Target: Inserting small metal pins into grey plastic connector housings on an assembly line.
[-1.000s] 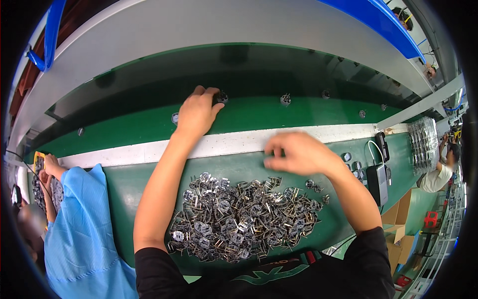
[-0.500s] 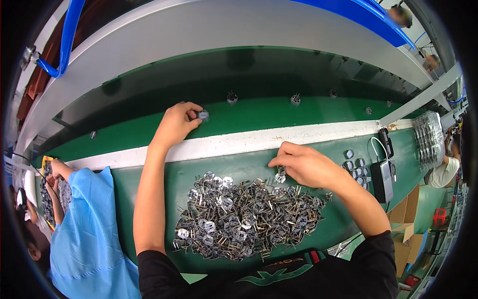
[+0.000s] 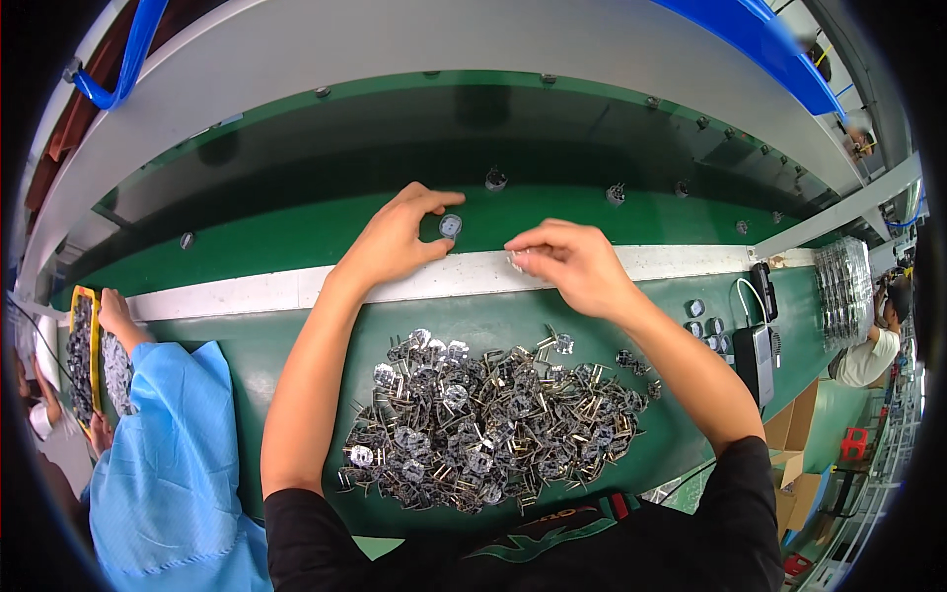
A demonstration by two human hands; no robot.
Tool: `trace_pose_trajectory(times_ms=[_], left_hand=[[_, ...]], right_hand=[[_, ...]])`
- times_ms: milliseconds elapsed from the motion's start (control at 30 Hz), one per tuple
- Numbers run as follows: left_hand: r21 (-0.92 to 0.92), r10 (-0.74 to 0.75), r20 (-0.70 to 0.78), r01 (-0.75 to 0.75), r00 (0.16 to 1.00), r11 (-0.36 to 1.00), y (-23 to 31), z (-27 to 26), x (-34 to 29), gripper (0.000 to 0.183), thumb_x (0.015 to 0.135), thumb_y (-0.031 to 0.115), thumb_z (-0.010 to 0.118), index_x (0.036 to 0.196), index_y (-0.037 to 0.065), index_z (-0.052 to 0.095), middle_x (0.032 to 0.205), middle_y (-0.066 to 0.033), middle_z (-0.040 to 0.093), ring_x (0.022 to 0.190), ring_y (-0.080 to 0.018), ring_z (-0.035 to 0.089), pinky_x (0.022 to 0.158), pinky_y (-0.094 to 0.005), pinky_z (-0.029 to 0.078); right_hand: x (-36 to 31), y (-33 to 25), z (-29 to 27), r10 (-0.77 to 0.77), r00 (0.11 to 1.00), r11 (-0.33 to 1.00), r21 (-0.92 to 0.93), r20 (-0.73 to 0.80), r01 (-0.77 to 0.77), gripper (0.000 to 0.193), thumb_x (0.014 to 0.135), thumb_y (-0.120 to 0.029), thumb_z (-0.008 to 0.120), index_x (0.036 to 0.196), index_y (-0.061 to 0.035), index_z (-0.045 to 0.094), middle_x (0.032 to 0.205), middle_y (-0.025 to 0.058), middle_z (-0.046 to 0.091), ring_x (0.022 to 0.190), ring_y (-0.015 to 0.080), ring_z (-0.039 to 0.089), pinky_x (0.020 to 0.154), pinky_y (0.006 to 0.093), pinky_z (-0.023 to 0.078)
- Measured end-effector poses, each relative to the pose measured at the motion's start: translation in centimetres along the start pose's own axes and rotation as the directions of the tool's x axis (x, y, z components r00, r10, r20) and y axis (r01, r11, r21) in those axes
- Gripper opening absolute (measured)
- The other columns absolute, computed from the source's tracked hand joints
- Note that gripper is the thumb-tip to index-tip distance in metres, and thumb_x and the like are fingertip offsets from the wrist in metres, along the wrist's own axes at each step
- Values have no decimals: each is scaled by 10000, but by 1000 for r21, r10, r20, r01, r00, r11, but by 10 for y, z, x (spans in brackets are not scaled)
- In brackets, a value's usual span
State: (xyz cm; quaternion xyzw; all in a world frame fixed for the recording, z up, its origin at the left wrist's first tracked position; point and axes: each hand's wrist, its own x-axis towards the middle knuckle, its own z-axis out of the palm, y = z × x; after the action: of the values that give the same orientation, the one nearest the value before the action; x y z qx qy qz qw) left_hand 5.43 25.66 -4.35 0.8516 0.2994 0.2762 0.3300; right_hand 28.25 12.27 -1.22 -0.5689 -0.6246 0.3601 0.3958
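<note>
My left hand (image 3: 400, 237) is open over the green strip beyond the white rail, thumb and forefinger spread around a small round grey cup-like part (image 3: 451, 226). The thumb is close to its near edge; whether it touches, I cannot tell. To its right, above the white rail, my right hand (image 3: 572, 264) pinches a small silvery pinned part (image 3: 515, 261), mostly hidden by the fingertips. Nearer me, between my forearms, lies a large heap of metal pinned parts (image 3: 483, 424) on the green table.
Several round parts (image 3: 616, 194) stand spaced along the green strip (image 3: 296, 232). The white rail (image 3: 242, 294) crosses in front. At right are grey round parts (image 3: 695, 308), a black-and-grey device (image 3: 754, 363) and stacked clear trays (image 3: 841, 294). At left, a co-worker's blue sleeve (image 3: 163, 444) reaches toward a yellow-rimmed tray (image 3: 95, 345).
My left hand has moved right and its fingers have parted from their pinch on the round part. My right hand has risen from the heap to the white rail, carrying the pinned part.
</note>
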Motion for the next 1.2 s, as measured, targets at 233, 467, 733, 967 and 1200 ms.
trace_pose_trajectory(times_ms=[233,467,733,967,1200], left_hand=[[253,-137,-69,150,988,956,1,16,2,393,705,325,891,938,61,717,873,-70,662,783,-235,655,692,-369,524],[381,-59,-113,98,992,919,-1,22,1,439,681,416,896,838,64,686,812,-56,670,738,-243,684,645,-375,543],[375,-56,-114,95,992,922,4,30,3,371,708,353,879,837,51,707,837,-71,687,730,-288,704,631,-404,564],[332,-77,-88,102,993,938,8,32,3,310,745,284,856,901,53,719,877,-72,696,788,-272,703,688,-400,561],[323,-51,-81,74,995,944,4,36,3,288,785,276,827,945,61,721,889,-72,691,790,-282,697,699,-412,558]], right_hand=[[55,19,25,126,992,988,95,-31,-123,184,897,-133,749,1001,17,726,856,88,724,741,136,671,684,304,535],[68,21,44,80,992,980,-175,-99,-97,155,868,-128,752,954,0,736,929,114,716,782,218,708,699,362,541],[66,25,46,-107,991,892,-447,-84,59,100,888,-114,706,912,-17,706,898,92,654,756,263,667,698,403,524],[70,22,38,-199,979,742,-648,32,172,72,854,-71,659,881,-12,690,905,118,644,781,340,693,680,462,558],[68,22,36,-227,971,679,-704,70,209,88,843,-67,655,901,-8,687,907,134,644,787,339,697,686,463,563]])
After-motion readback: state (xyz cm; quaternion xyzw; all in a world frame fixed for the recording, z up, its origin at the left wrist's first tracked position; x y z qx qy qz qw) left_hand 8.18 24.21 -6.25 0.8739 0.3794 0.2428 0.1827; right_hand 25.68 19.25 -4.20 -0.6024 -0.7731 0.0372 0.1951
